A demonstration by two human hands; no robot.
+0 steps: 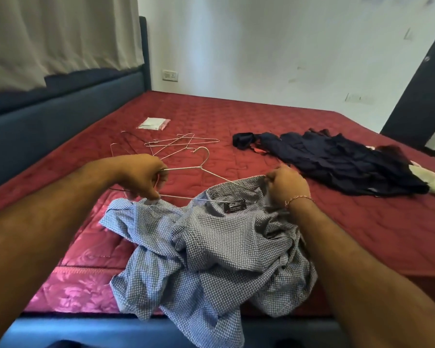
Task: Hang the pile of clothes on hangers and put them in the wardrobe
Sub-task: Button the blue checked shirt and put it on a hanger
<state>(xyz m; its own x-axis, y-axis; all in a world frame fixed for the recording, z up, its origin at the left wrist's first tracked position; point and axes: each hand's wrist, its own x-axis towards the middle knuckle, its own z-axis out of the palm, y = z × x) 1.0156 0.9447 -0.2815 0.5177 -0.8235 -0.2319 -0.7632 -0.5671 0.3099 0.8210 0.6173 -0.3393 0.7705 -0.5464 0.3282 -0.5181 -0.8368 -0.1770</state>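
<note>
Shirt [211, 247] between hands | left hand [142, 179] grips hanger [186, 169], shirt edge | right hand [286, 187] pinches collar

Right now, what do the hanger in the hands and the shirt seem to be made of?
The hanger looks like thin bare metal wire: silvery, shiny, bent into a hook. The shirt looks like light woven cloth, perhaps cotton, matte, with a fine blue and white check; it crumples softly. The left hand holds both, and the right hand pinches the collar.
</note>
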